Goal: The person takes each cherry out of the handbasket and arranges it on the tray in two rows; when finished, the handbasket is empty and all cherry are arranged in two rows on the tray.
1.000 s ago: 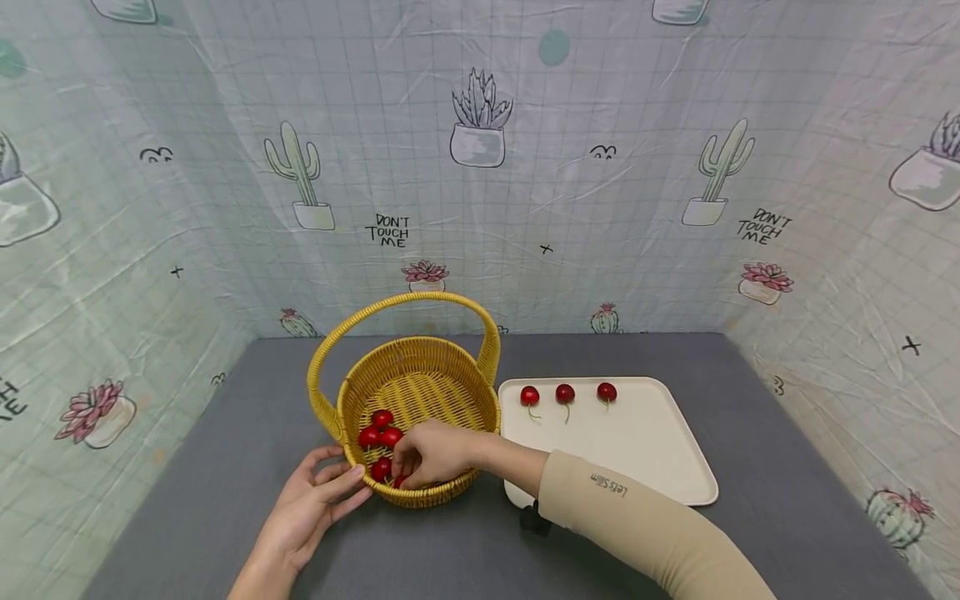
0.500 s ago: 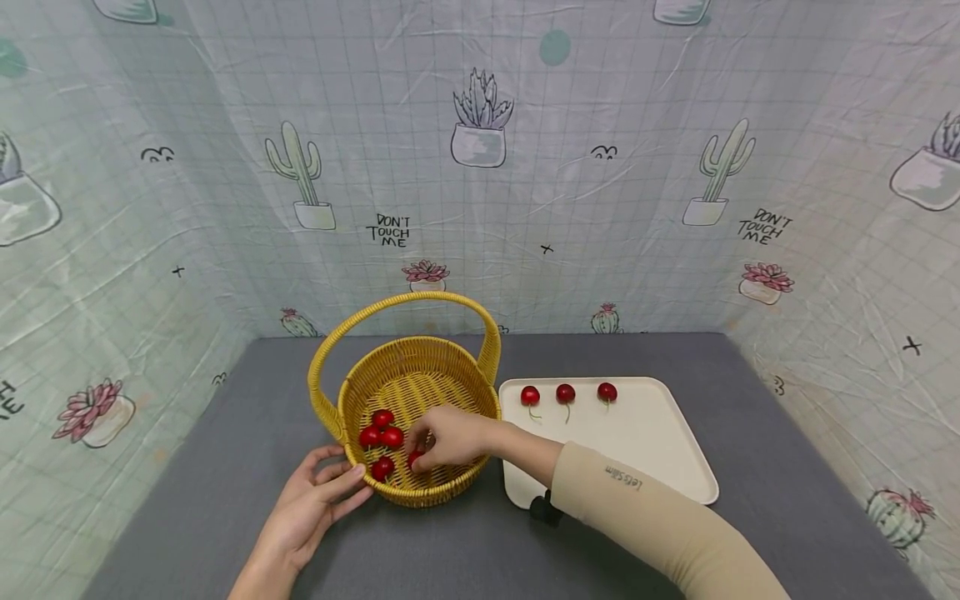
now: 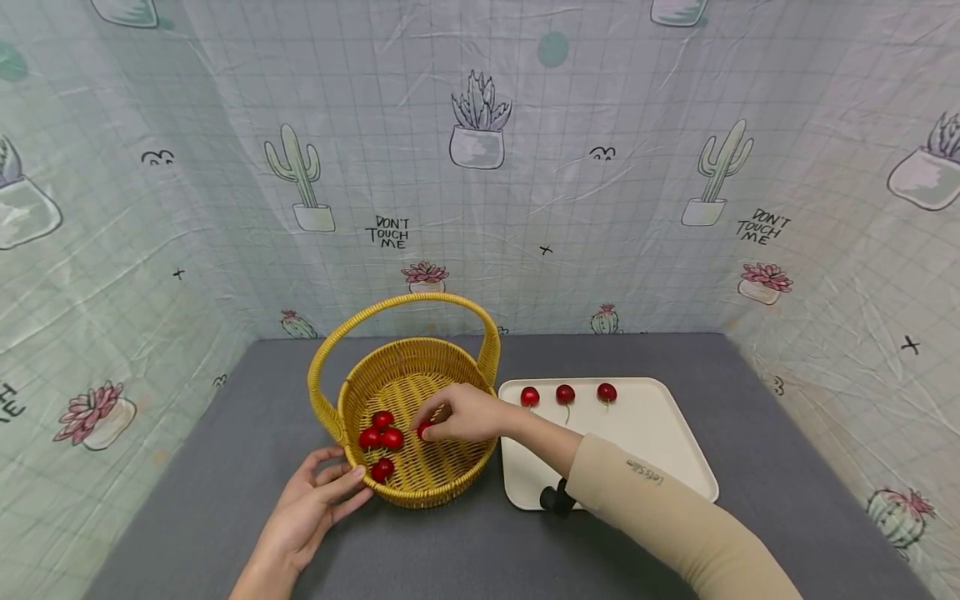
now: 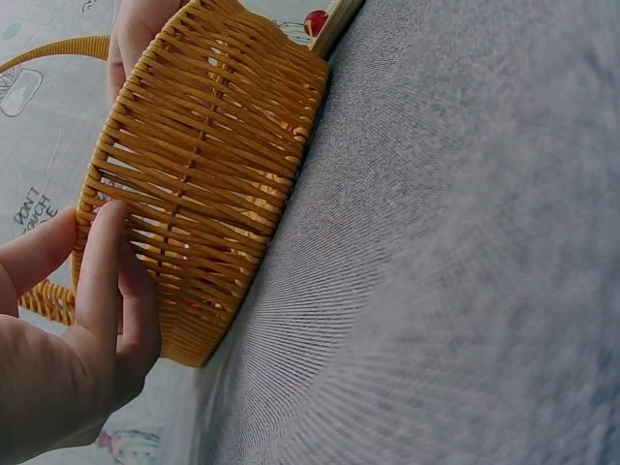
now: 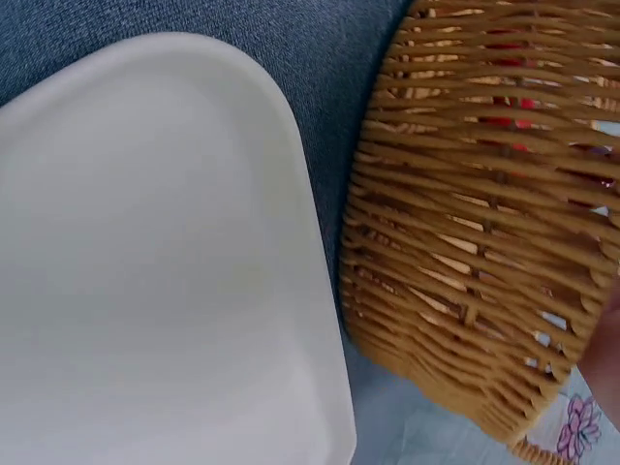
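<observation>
A yellow wicker basket (image 3: 420, 496) with a tall arched handle stands on the grey table. My left hand (image 3: 311, 508) grips its near-left rim, thumb on top and fingers against the outer weave, as the left wrist view (image 4: 87, 339) also shows. Inside the basket, my right hand (image 3: 468, 414) pinches a red cherry (image 3: 423, 430) between thumb and fingers, above the woven bottom. Several more cherries (image 3: 382, 438) lie together at the basket's left side. The right wrist view shows mostly the basket's outer wall (image 5: 465, 203); the right fingers are hidden there.
A cream tray (image 3: 637, 450) lies close to the basket's right, with three stemmed cherries (image 3: 565, 394) in a row along its far edge. The right forearm crosses over the tray. A patterned cloth (image 3: 540, 192) hangs behind and along both sides.
My right hand has lifted a cherry from the basket's near side and moved it away from me and slightly right, still inside the basket. The left hand stays on the rim.
</observation>
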The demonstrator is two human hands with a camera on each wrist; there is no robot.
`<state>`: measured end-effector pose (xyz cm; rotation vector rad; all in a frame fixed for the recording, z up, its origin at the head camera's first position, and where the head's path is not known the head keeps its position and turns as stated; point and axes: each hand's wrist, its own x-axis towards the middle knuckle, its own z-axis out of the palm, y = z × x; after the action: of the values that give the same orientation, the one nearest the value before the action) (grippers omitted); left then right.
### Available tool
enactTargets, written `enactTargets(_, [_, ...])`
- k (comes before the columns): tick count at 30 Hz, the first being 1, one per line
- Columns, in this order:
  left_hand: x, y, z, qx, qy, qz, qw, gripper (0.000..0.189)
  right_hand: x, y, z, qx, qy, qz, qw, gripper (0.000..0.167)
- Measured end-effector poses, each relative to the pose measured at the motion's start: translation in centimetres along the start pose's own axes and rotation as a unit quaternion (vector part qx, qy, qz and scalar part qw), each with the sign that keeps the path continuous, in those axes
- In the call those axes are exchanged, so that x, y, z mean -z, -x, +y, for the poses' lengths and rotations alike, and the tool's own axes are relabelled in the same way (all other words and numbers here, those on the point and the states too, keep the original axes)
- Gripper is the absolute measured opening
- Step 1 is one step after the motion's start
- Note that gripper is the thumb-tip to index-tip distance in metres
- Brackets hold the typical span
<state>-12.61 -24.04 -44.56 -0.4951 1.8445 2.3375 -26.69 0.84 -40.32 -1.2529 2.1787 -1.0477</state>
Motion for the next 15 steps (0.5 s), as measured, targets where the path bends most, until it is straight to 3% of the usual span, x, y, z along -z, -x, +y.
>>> enactTargets(15, [0.0, 0.0, 0.0, 0.001, -0.001, -0.002, 1.0000, 0.051, 2.3, 2.5, -0.5, -0.020, -0.074, 0.038, 0.9963, 0.029])
